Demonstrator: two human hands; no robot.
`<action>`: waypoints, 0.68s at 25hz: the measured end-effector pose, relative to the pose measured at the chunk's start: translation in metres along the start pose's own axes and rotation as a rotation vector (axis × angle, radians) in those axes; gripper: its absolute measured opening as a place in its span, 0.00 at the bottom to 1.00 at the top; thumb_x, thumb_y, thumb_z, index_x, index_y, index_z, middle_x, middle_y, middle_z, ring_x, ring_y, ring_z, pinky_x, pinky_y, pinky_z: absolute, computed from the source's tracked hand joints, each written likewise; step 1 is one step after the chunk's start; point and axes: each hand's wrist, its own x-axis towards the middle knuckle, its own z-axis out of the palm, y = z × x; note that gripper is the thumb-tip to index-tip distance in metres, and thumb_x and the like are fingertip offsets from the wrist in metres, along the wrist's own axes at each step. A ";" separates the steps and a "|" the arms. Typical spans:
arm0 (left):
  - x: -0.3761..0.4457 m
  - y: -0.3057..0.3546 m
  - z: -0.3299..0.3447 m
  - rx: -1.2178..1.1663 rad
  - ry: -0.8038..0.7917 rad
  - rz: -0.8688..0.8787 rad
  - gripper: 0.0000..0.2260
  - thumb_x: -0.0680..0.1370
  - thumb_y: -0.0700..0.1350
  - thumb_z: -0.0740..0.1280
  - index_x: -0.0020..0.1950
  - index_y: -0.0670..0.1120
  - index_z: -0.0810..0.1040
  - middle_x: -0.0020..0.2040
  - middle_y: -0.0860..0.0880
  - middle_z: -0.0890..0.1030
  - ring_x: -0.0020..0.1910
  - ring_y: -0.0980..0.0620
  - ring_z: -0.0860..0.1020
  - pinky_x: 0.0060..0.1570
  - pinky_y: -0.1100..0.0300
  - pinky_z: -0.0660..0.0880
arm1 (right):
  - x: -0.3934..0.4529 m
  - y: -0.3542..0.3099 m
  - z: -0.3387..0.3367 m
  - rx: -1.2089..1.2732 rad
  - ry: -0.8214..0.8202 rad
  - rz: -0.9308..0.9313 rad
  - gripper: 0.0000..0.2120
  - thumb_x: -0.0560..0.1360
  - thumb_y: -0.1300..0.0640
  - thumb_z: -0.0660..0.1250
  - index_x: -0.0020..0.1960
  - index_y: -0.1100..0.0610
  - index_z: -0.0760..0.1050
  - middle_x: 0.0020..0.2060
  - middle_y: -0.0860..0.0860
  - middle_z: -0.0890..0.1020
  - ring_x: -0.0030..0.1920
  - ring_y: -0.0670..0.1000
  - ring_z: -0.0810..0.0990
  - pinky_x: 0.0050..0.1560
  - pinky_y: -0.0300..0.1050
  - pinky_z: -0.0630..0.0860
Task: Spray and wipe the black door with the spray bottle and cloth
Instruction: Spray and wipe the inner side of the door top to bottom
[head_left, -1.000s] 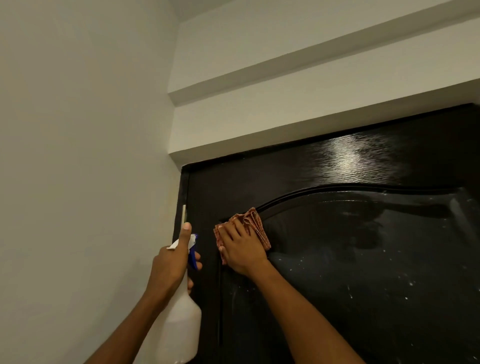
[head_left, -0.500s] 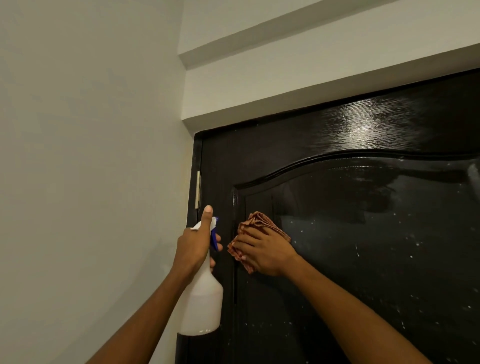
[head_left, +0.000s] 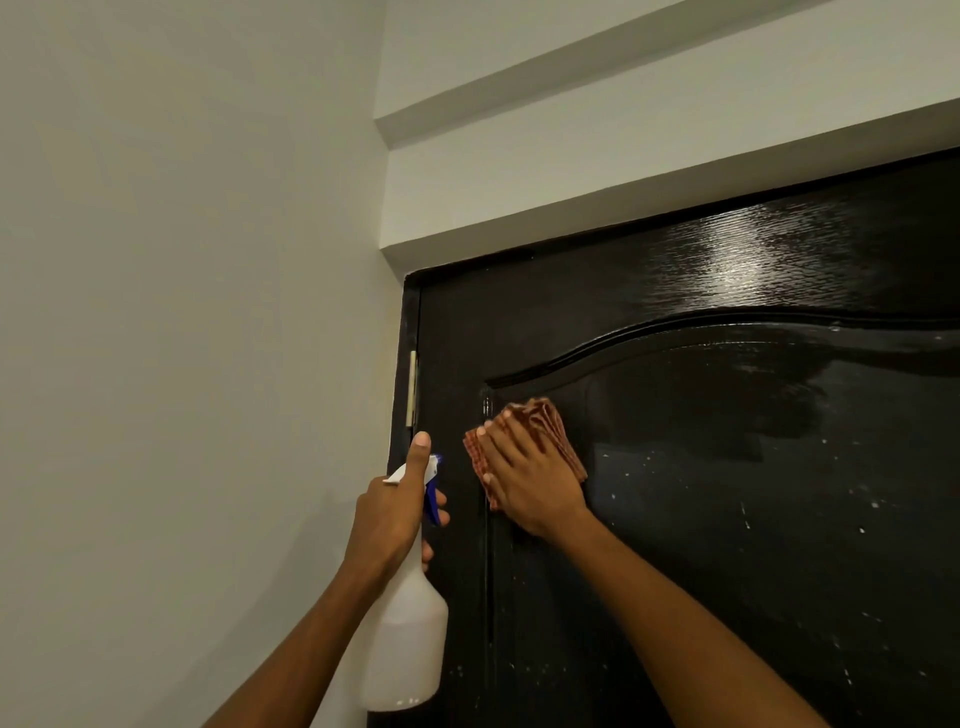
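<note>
Fingers of our right hand (head_left: 532, 480) lay straight and slightly spread, pressing a folded red-checked cloth (head_left: 550, 421) flat against the black door (head_left: 727, 519). The cloth sat just below the left end of the door's arched moulding (head_left: 675, 332), at the upper left corner of the recessed panel, and its edges showed above and to the left of our knuckles. Our palm covered most of it.

Our left hand (head_left: 389, 514) gripped the neck of a white spray bottle (head_left: 408, 639), held upright just left of the cloth, in front of the door's hinge-side edge. The thumb stood straight up along the back of the white spray head, and the other fingers curled round the front, near the blue trigger (head_left: 431, 501). We could not tell whether they were squeezing it. The bottle's translucent body hung below our fist, apart from the door's surface as far as we could judge.

White specks and droplets dotted the panel to the right of the cloth and below it. Above the moulding, the door's top rail looked glossy and caught a bright reflection (head_left: 737, 260). A pale metal hinge (head_left: 413, 387) showed on the door's left edge, above the bottle. A plain white wall (head_left: 182, 312) ran left of the door, and a white stepped lintel (head_left: 623, 156) crossed above it.
</note>
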 end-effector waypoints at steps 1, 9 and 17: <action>-0.003 -0.001 0.000 0.007 0.005 0.004 0.37 0.70 0.73 0.51 0.49 0.41 0.79 0.41 0.41 0.84 0.31 0.46 0.80 0.25 0.61 0.74 | -0.014 -0.003 0.009 0.009 -0.011 -0.028 0.30 0.86 0.43 0.45 0.84 0.54 0.43 0.83 0.54 0.44 0.80 0.55 0.34 0.76 0.56 0.34; -0.048 -0.010 0.000 -0.064 -0.017 -0.020 0.34 0.76 0.69 0.53 0.48 0.38 0.80 0.42 0.40 0.84 0.28 0.50 0.78 0.22 0.64 0.72 | -0.123 -0.017 0.038 0.042 -0.299 -0.443 0.27 0.86 0.41 0.47 0.83 0.47 0.53 0.82 0.49 0.55 0.82 0.52 0.44 0.80 0.59 0.43; -0.028 0.013 -0.008 -0.063 -0.009 -0.044 0.33 0.75 0.68 0.54 0.48 0.38 0.79 0.42 0.38 0.83 0.31 0.46 0.79 0.24 0.60 0.74 | -0.011 0.055 -0.029 -0.033 0.040 0.134 0.31 0.83 0.39 0.42 0.84 0.47 0.46 0.83 0.48 0.47 0.82 0.54 0.41 0.79 0.56 0.40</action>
